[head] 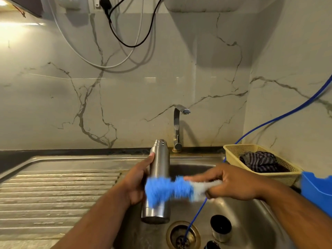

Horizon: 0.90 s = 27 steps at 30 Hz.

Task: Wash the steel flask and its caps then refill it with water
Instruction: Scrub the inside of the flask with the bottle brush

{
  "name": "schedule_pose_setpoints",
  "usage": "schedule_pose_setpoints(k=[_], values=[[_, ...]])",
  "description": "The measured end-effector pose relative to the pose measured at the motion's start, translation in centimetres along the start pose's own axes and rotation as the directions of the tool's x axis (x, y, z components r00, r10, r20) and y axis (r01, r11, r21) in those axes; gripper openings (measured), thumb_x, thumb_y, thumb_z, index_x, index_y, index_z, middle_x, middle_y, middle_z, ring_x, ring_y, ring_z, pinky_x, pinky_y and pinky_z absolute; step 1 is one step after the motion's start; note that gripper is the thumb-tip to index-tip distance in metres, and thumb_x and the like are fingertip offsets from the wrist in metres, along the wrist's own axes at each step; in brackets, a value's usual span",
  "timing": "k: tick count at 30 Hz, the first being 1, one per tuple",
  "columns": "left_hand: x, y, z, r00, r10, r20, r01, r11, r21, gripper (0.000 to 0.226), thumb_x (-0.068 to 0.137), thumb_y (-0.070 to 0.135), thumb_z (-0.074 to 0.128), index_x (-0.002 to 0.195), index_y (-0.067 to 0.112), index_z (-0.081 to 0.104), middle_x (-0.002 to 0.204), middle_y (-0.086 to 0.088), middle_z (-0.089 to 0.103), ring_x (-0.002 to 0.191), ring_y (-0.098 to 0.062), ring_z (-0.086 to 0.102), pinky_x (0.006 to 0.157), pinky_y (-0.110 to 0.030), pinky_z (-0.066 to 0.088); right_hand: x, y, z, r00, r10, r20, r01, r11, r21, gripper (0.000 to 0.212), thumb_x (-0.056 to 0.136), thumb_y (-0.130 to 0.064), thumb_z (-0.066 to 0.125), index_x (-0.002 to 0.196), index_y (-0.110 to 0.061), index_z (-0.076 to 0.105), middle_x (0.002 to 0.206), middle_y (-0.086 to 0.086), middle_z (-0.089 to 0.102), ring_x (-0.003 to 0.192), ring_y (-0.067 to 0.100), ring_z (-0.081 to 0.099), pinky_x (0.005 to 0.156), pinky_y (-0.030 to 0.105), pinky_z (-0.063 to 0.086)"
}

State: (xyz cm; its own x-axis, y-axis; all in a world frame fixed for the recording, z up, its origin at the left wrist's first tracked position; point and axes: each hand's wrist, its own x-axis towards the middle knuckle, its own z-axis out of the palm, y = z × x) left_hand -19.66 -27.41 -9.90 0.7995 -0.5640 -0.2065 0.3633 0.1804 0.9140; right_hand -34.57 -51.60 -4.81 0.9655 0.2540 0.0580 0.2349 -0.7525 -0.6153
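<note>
My left hand grips the steel flask upright above the sink, its threaded neck at the top. My right hand holds a bottle brush by its pale handle. The blurred blue bristle head lies across the flask's lower body. A steel cap with a black inside stands in the basin near the drain. A second dark cap shows partly at the bottom edge.
The tap stands behind the sink, with no water visible. A thin blue hose runs from the right wall down into the drain. A yellow basket with a striped cloth sits at right, a blue container beside it. A ribbed drainboard lies left.
</note>
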Motion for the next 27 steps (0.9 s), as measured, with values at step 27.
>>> schedule_pose_setpoints(k=[27], values=[[0.1,0.2,0.4,0.995,-0.091,-0.033,0.091,0.996,-0.015,0.074,0.093,0.066,0.05,0.134,0.006,0.057,0.102,-0.026,0.072,0.076,-0.036,0.072,0.072,-0.042,0.057,0.1,0.8,0.0,0.999,0.022,-0.042,-0.022,1.0,0.003,0.061,0.089,-0.005,0.069,0.131,-0.049,0.064,0.116,-0.02,0.074,0.1,0.005,0.069,0.089,0.028,0.053]])
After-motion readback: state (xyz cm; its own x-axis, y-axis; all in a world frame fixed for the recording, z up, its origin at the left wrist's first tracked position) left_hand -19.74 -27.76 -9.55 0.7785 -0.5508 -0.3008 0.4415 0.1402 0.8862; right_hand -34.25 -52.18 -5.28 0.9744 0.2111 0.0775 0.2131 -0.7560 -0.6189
